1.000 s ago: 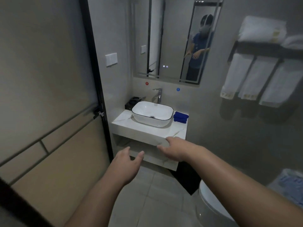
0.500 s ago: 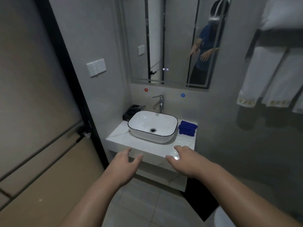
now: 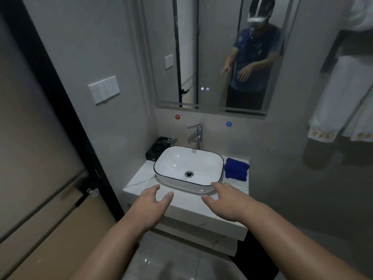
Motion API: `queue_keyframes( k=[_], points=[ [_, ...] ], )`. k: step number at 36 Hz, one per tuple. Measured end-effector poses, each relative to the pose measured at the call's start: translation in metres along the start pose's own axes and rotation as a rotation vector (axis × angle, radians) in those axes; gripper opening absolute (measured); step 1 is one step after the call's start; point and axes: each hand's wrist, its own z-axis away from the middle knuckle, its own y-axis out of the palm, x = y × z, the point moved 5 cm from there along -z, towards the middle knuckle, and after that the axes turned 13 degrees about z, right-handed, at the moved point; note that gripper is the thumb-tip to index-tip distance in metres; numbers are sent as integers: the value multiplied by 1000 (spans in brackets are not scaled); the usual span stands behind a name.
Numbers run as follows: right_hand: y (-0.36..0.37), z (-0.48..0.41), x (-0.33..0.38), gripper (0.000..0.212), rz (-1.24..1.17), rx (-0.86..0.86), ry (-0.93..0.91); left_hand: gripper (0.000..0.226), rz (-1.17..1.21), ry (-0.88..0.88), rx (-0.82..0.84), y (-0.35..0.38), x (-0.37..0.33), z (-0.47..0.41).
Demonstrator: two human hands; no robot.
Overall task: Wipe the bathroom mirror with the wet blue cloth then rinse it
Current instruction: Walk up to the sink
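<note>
A folded blue cloth (image 3: 236,169) lies on the marble counter (image 3: 139,178), just right of the white basin (image 3: 189,168). The wall mirror (image 3: 212,57) hangs above the chrome tap (image 3: 196,135) and reflects a person in a blue shirt. My left hand (image 3: 151,205) hovers over the counter's front edge with its fingers spread, holding nothing. My right hand (image 3: 226,203) reaches forward near the basin's front right corner, fingers relaxed and empty, a little short of the cloth.
A black box (image 3: 156,148) sits behind the basin at the left. White towels (image 3: 339,102) hang on a rack at the right. A dark-framed sliding door (image 3: 50,138) stands at the left, with a wall switch plate (image 3: 104,89) beside it. Tiled floor (image 3: 171,261) lies below the counter.
The view has closed in on the counter and basin. Both hands have advanced from in front of the counter to over its front edge, the right one nearer the cloth.
</note>
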Motion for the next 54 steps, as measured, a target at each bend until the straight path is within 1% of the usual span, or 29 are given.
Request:
queue_keyframes(
  k=[9,15,20,22,26,29,32,33,34,35,36,39,42,43,46,48,49,51,52,54],
  points=[
    [-20,-76,15,77,-26,25,94,76,28,42,116,-11,-5,-110],
    [-28,-111,8,79,-40,64,136,78,77,47,191,1,-11,-154],
    [-29,-150,-4,79,-52,88,152,78,73,55,235,15,-16,-186],
    [-25,-166,-14,79,-70,97,158,74,68,76,244,22,-24,-196],
    [-2,-202,-45,80,-132,123,173,56,50,196,236,31,-44,-214],
    [17,-235,-74,79,-177,109,188,53,12,241,234,36,-52,-236],
    [33,-277,-104,73,-251,113,220,55,-47,249,212,40,-61,-266],
    [37,-292,-115,67,-282,116,241,56,-66,241,206,42,-66,-277],
    [41,-309,-128,54,-322,113,265,57,-82,231,205,45,-71,-289],
    [45,-326,-142,34,-369,94,286,57,-97,222,199,49,-76,-300],
    [47,-343,-155,22,-399,68,305,58,-114,214,197,54,-81,-312],
    [53,-386,-200,27,-511,-29,407,60,-165,191,221,74,-94,-347],
    [65,-425,-239,18,-594,-75,508,61,-192,167,246,96,-108,-377],
    [71,-439,-249,16,-615,-66,529,61,-201,164,250,103,-113,-386],
    [90,-476,-269,33,-636,18,557,59,-237,168,268,124,-125,-406],
    [104,-498,-277,37,-622,62,557,59,-256,161,283,134,-126,-417],
    [111,-507,-280,36,-619,85,551,59,-260,154,289,137,-125,-421],
    [129,-523,-286,17,-602,141,546,59,-264,130,306,141,-120,-427],
    [138,-530,-290,12,-581,165,543,59,-268,114,311,142,-117,-430],
    [161,-544,-300,14,-532,201,527,58,-288,84,313,140,-108,-434]
  ],
)
